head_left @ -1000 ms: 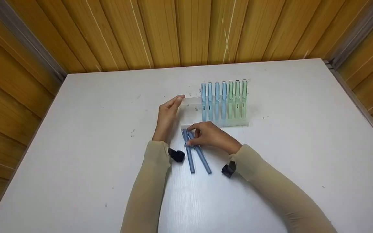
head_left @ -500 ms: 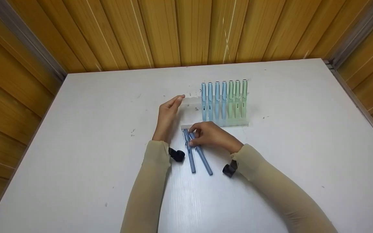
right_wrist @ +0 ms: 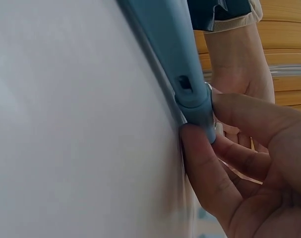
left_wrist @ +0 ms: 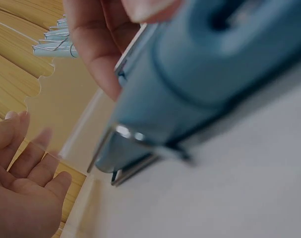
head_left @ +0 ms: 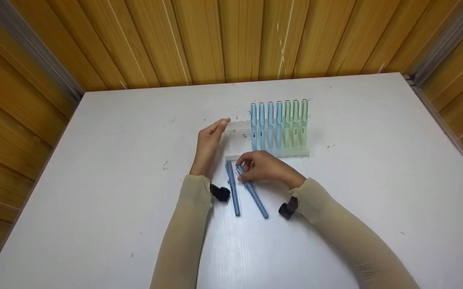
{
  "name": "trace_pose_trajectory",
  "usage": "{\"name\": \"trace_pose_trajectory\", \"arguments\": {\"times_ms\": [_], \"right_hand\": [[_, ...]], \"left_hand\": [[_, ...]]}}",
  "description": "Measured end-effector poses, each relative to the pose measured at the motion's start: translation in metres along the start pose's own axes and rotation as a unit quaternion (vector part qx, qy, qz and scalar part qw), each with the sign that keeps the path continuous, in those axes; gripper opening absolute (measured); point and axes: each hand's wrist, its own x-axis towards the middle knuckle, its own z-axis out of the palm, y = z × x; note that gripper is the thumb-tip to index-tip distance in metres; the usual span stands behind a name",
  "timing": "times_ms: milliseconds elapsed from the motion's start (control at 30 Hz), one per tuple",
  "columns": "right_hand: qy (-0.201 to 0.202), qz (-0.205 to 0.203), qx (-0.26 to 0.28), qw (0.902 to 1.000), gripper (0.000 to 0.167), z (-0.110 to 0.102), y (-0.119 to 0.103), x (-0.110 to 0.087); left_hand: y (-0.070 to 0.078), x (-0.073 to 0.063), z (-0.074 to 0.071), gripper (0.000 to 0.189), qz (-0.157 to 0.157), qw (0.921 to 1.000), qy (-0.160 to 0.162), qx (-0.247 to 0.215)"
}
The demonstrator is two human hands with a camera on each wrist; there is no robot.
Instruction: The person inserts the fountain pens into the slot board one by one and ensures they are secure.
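Note:
My left hand grips the left end of a clear pen rack, its fingers partly seen through the plastic in the left wrist view. My right hand pinches the cap end of a dark blue pen in front of the rack, thumb on one side and fingers on the other. In the right wrist view that pen slants close along the white tabletop. A second dark blue pen lies just left of it, untouched, clip end toward the rack; it looms large in the left wrist view.
Several light blue pens and 3 green pens stand upright in the rack's right part. The rack's left part is bare. A white table lies beneath everything, with a wood-slat wall behind its far edge.
My right hand has shifted slightly right with the pinched pen, widening the gap between the two dark blue pens. My left hand has stayed at the rack's end.

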Motion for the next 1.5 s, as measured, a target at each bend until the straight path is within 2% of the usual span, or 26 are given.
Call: {"name": "trace_pose_trajectory", "arguments": {"times_ms": [333,567,1000,1500], "right_hand": [[-0.021,0.002,0.015,0.9997,0.034,-0.009,0.003,-0.003],[-0.025,0.004,0.067,0.9974,0.037,-0.018,0.0,-0.006],[0.032,-0.025,0.072,0.9966,0.042,-0.034,-0.01,-0.009],[0.108,-0.01,0.058,0.9925,0.039,-0.048,-0.022,-0.014]], "left_hand": [[0.001,0.0,0.0,0.038,-0.007,0.9999,-0.003,0.007],[0.001,0.0,-0.001,0.038,-0.007,0.9999,-0.002,0.012],[0.0,-0.001,0.0,0.037,-0.011,0.9999,-0.004,-0.003],[0.004,-0.001,0.001,0.04,-0.028,0.9995,0.003,-0.009]]}}
